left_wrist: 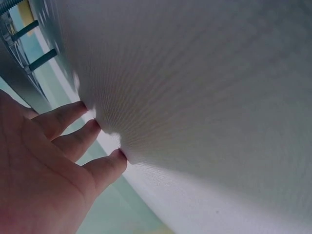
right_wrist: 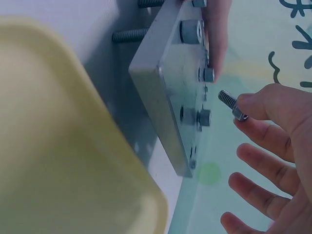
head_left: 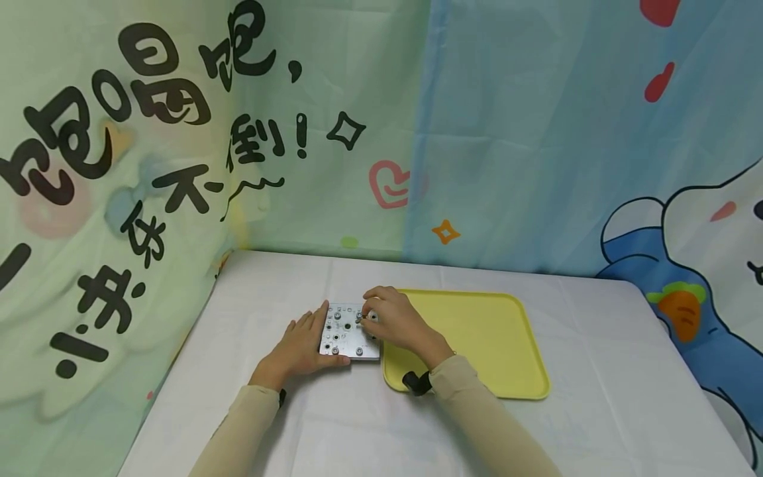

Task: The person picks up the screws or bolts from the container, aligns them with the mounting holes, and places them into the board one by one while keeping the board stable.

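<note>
Fingertips (right_wrist: pixel 249 103) of your right hand (head_left: pixel 401 322) are pinching a silver threaded metal screw (right_wrist: pixel 230 103) above the far side of the silver rectangular metal plate (head_left: pixel 348 342); its tilt is risking cross-threading. Your left hand (head_left: pixel 299 347), straight-fingered, is bracing the plate's left edge; slackening risks slippage.

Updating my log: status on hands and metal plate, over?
Right hand pinching bolt, off the metal plate. Left hand against plate's left edge. Yellow tray alongside, not blocking.

Loose bolt (right_wrist: pixel 229 101): pinched, tilted | silver plate (head_left: pixel 348 341): flat, seated bolts (right_wrist: pixel 130 35) protruding beneath
</note>
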Demonstrator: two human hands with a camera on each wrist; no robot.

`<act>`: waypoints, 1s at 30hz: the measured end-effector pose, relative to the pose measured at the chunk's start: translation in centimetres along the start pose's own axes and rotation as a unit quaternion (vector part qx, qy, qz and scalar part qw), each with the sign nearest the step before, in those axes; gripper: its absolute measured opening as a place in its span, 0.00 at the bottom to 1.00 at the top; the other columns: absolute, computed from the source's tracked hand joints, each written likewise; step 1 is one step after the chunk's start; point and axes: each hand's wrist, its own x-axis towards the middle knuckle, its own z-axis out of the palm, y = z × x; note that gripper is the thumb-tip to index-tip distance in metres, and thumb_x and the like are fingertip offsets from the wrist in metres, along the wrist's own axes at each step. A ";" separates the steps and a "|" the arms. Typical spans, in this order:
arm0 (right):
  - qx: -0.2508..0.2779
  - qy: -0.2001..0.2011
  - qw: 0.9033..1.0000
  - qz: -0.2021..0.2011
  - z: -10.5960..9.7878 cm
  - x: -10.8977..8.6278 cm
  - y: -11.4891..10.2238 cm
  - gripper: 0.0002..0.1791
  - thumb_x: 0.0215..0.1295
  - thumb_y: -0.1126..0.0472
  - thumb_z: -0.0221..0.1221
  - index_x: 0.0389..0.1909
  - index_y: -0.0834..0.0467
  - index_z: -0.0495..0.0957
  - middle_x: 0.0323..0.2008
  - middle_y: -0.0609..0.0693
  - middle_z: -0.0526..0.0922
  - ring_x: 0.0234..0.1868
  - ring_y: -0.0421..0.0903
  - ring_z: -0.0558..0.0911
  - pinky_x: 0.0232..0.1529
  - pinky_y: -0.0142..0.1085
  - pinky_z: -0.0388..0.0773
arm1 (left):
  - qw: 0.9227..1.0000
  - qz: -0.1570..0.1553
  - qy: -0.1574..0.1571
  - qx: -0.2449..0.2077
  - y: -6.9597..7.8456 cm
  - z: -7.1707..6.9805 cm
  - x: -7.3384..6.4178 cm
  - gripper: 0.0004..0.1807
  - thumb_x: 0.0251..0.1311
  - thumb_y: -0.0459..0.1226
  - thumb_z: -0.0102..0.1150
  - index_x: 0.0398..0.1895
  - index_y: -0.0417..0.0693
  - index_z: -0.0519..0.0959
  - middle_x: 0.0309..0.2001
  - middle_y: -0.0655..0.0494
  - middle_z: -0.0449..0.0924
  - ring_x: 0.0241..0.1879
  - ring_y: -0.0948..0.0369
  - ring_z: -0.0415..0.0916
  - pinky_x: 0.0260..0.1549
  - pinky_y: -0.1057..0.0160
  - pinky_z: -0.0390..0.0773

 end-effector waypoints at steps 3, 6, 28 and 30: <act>-0.006 0.000 1.000 -0.007 0.4 0.5 -0.3 0.04 0.64 0.58 0.67 0.34 0.55 0.85 0.55 0.54 0.79 0.59 0.55 0.76 0.61 0.51 0.72 | 1.000 0.001 0.000 -0.004 0.0 -0.1 0.0 0.70 0.48 0.70 0.66 0.81 0.43 0.39 0.75 0.37 0.54 0.74 0.42 0.51 0.69 0.36 0.51; -0.013 -0.005 1.000 -0.013 0.8 0.9 -0.6 0.04 0.64 0.58 0.66 0.34 0.54 0.85 0.55 0.54 0.80 0.58 0.55 0.76 0.58 0.52 0.73 | 1.000 0.000 -0.003 -0.003 -0.1 -0.1 0.0 0.70 0.48 0.71 0.65 0.81 0.43 0.38 0.76 0.37 0.53 0.74 0.42 0.51 0.69 0.36 0.51; -0.048 -0.029 0.998 -0.014 1.9 1.9 -1.3 0.06 0.68 0.56 0.64 0.37 0.53 0.85 0.56 0.53 0.79 0.58 0.54 0.76 0.58 0.52 0.73 | 1.000 -0.001 0.004 0.001 -0.2 0.2 0.2 0.70 0.47 0.71 0.65 0.81 0.44 0.39 0.76 0.39 0.53 0.74 0.43 0.50 0.69 0.36 0.51; -0.049 -0.029 0.998 -0.015 1.9 1.9 -1.4 0.06 0.68 0.56 0.64 0.38 0.53 0.85 0.56 0.53 0.79 0.58 0.54 0.76 0.58 0.53 0.73 | 1.000 -0.001 0.004 0.003 -0.2 0.2 0.2 0.70 0.47 0.71 0.64 0.81 0.44 0.39 0.76 0.39 0.53 0.74 0.43 0.50 0.69 0.36 0.51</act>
